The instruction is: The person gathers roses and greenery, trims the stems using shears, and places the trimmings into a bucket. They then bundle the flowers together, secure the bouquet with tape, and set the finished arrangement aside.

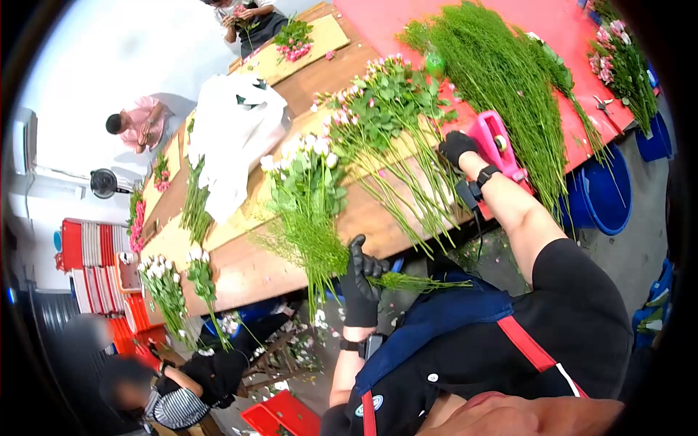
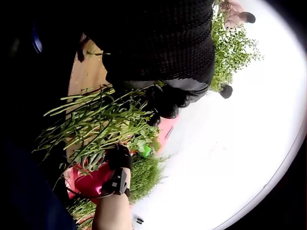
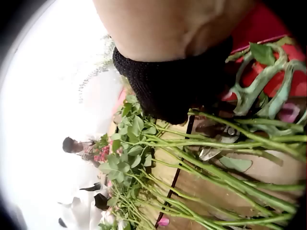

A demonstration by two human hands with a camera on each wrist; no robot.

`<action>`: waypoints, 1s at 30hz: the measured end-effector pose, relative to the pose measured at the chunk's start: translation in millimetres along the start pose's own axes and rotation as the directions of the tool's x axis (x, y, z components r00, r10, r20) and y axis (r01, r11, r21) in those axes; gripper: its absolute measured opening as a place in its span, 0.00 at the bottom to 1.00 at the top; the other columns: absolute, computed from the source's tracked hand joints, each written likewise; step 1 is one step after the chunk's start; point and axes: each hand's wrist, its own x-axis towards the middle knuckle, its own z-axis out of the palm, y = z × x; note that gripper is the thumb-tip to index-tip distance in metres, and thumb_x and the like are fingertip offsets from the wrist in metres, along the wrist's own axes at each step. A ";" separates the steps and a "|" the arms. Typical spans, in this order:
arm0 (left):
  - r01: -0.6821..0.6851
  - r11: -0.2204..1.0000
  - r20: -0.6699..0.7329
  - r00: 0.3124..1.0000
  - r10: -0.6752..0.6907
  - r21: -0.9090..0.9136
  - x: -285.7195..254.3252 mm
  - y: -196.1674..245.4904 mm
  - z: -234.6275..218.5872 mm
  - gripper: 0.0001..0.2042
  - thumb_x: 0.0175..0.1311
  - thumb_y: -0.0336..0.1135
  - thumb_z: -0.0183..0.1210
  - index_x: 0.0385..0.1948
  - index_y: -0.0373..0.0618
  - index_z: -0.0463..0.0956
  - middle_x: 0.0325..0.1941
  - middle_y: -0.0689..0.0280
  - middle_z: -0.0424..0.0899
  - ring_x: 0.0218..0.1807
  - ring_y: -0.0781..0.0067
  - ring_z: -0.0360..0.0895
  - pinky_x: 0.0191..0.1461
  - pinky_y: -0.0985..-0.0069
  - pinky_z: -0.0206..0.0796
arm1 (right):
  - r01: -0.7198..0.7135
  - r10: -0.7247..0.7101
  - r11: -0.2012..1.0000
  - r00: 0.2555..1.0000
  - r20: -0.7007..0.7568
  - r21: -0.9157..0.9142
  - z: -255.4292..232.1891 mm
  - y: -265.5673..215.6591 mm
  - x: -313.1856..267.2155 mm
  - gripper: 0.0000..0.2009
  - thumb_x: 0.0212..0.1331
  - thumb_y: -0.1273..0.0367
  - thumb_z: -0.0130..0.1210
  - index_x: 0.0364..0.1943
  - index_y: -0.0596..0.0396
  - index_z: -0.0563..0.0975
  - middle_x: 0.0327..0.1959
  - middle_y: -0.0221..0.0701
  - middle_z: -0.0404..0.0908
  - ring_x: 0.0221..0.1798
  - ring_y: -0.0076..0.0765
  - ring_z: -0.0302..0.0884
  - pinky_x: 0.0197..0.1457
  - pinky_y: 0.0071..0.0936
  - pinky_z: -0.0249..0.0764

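My left hand (image 1: 360, 280), in a black glove, grips a thin bunch of fine green filler sprigs (image 1: 418, 281). Its stems stick out to the right, and feathery tops (image 2: 235, 52) show past the glove in the left wrist view. My gloved right hand (image 1: 458, 147) is at the stems of a row of pale pink roses (image 1: 385, 94), beside a pink tape dispenser (image 1: 494, 142). In the right wrist view, green-handled scissors (image 3: 261, 84) lie near rose stems (image 3: 216, 177) under this hand. Its fingertips are hidden, so I cannot tell whether they hold anything.
White roses with greenery (image 1: 309, 182) lie on the wooden table (image 1: 291, 272) left of centre. A large heap of fine greenery (image 1: 502, 80) covers part of the red tabletop (image 1: 363, 25). Blue buckets (image 1: 607, 189) stand on the floor at right. Other people work around the table.
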 end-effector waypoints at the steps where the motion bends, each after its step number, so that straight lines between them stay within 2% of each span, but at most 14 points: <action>1: 0.021 0.999 -0.023 1.000 -0.020 0.042 9.3 2.3 2.6 0.16 0.69 0.40 0.51 0.54 0.45 0.69 0.16 0.78 0.56 0.19 0.83 0.56 0.32 0.77 0.59 | -0.041 0.041 0.999 0.998 0.050 -0.002 1.9 -5.6 4.0 0.17 0.50 0.57 0.51 0.36 0.54 0.81 0.43 0.48 0.80 0.49 0.52 0.78 0.54 0.43 0.73; 5: 0.029 0.999 -0.108 0.994 -0.030 -0.012 48.5 7.9 -1.9 0.14 0.71 0.39 0.48 0.52 0.43 0.71 0.17 0.76 0.54 0.22 0.81 0.53 0.33 0.76 0.55 | 0.191 -0.111 0.964 0.923 -0.369 0.187 7.4 -1.9 -7.3 0.12 0.51 0.61 0.55 0.34 0.53 0.79 0.29 0.45 0.78 0.38 0.56 0.77 0.41 0.49 0.71; 9: 0.034 0.999 -0.117 0.993 -0.035 -0.010 78.5 11.4 16.6 0.15 0.73 0.38 0.46 0.54 0.42 0.69 0.27 0.70 0.66 0.33 0.74 0.69 0.49 0.64 0.69 | 0.523 -0.295 0.813 0.748 -0.594 0.255 -35.7 -12.7 -72.2 0.04 0.57 0.69 0.55 0.32 0.53 0.78 0.25 0.43 0.74 0.30 0.54 0.75 0.32 0.41 0.70; 11: 0.039 0.997 0.090 0.995 -0.033 -0.061 99.6 0.0 -0.3 0.17 0.72 0.38 0.47 0.58 0.43 0.67 0.45 0.61 0.74 0.52 0.62 0.73 0.61 0.55 0.66 | 0.596 -0.381 0.755 0.738 -0.557 0.274 -46.9 -13.0 -97.2 0.03 0.57 0.71 0.55 0.32 0.55 0.78 0.23 0.41 0.74 0.27 0.51 0.74 0.30 0.38 0.69; 13: 0.123 0.984 0.021 0.992 -0.121 -0.131 113.4 -2.0 18.9 0.19 0.70 0.38 0.51 0.61 0.47 0.66 0.57 0.60 0.72 0.59 0.58 0.71 0.64 0.55 0.63 | 0.596 -0.439 0.735 0.782 -0.442 0.324 -45.5 -9.1 -118.2 0.04 0.56 0.72 0.57 0.33 0.57 0.77 0.22 0.39 0.74 0.27 0.50 0.75 0.30 0.38 0.69; 15: 0.117 0.984 0.179 0.979 -0.092 -0.133 131.3 -7.9 22.3 0.21 0.71 0.37 0.49 0.64 0.47 0.61 0.68 0.58 0.62 0.66 0.56 0.65 0.68 0.56 0.59 | 0.642 -0.520 0.680 0.763 -0.384 0.353 -38.5 -12.5 -134.2 0.05 0.54 0.72 0.58 0.34 0.56 0.78 0.22 0.39 0.73 0.25 0.49 0.74 0.29 0.37 0.69; 16: 0.166 0.955 0.077 0.986 -0.151 -0.246 141.9 -10.2 29.1 0.22 0.68 0.38 0.53 0.62 0.44 0.64 0.66 0.56 0.67 0.62 0.53 0.70 0.66 0.60 0.62 | 0.629 -0.543 0.682 0.777 -0.317 0.373 -35.3 -16.1 -139.3 0.05 0.54 0.72 0.58 0.34 0.56 0.78 0.22 0.40 0.73 0.25 0.49 0.73 0.28 0.38 0.68; 17: -0.196 0.936 0.159 0.975 0.155 0.294 139.9 -5.5 23.8 0.22 0.66 0.38 0.54 0.60 0.43 0.66 0.63 0.55 0.69 0.60 0.53 0.71 0.64 0.61 0.64 | 0.614 -0.563 0.687 0.788 -0.250 0.388 -31.5 -20.1 -143.8 0.05 0.53 0.72 0.58 0.34 0.56 0.78 0.22 0.40 0.73 0.25 0.49 0.73 0.28 0.38 0.67; 18: -0.501 0.520 0.372 0.865 0.338 0.692 134.7 1.0 20.6 0.22 0.65 0.38 0.56 0.59 0.42 0.68 0.61 0.55 0.72 0.58 0.53 0.73 0.61 0.63 0.66 | 0.625 -0.590 0.669 0.775 -0.225 0.401 -26.5 -23.5 -149.7 0.05 0.54 0.72 0.58 0.33 0.56 0.77 0.22 0.40 0.73 0.25 0.49 0.73 0.27 0.39 0.67; 19: -0.627 -0.111 0.624 0.712 0.322 0.771 131.8 7.3 18.8 0.22 0.64 0.39 0.57 0.58 0.41 0.69 0.58 0.54 0.75 0.56 0.52 0.75 0.59 0.64 0.68 | 0.635 -0.613 0.654 0.764 -0.203 0.412 -21.7 -26.6 -155.9 0.04 0.54 0.72 0.57 0.33 0.56 0.77 0.22 0.41 0.72 0.25 0.49 0.73 0.27 0.39 0.66; 23: -0.564 0.118 0.535 0.819 0.208 0.817 131.8 11.2 4.8 0.22 0.59 0.41 0.61 0.53 0.39 0.73 0.50 0.52 0.80 0.51 0.52 0.78 0.50 0.66 0.71 | 0.603 -0.637 0.662 0.766 -0.088 0.446 -35.6 -49.8 -166.1 0.03 0.54 0.73 0.56 0.31 0.56 0.76 0.21 0.41 0.71 0.24 0.49 0.72 0.26 0.39 0.65; 27: -0.684 -0.006 0.659 0.702 0.270 0.730 122.6 14.4 -20.7 0.22 0.58 0.39 0.61 0.52 0.38 0.74 0.49 0.51 0.80 0.50 0.51 0.78 0.51 0.66 0.71 | 0.672 -0.654 0.589 0.722 -0.223 0.449 -22.8 -75.9 -176.3 0.07 0.54 0.74 0.56 0.37 0.58 0.78 0.28 0.41 0.78 0.28 0.47 0.76 0.31 0.35 0.72; 28: -0.623 0.059 0.601 0.771 0.209 0.780 119.5 17.1 -26.7 0.23 0.58 0.40 0.61 0.53 0.37 0.73 0.51 0.51 0.79 0.51 0.52 0.78 0.52 0.65 0.71 | 0.694 -0.689 0.556 0.693 -0.214 0.458 -14.8 -76.8 -177.7 0.10 0.53 0.74 0.58 0.40 0.58 0.78 0.32 0.43 0.80 0.31 0.47 0.78 0.33 0.34 0.74; 30: -0.686 0.030 0.663 0.712 0.232 0.727 116.2 21.0 -41.4 0.24 0.58 0.41 0.61 0.53 0.36 0.73 0.51 0.50 0.79 0.51 0.52 0.78 0.52 0.65 0.71 | 0.728 -0.731 0.533 0.653 -0.199 0.431 4.9 -80.3 -182.6 0.10 0.51 0.72 0.61 0.38 0.58 0.77 0.25 0.40 0.76 0.26 0.47 0.75 0.28 0.37 0.70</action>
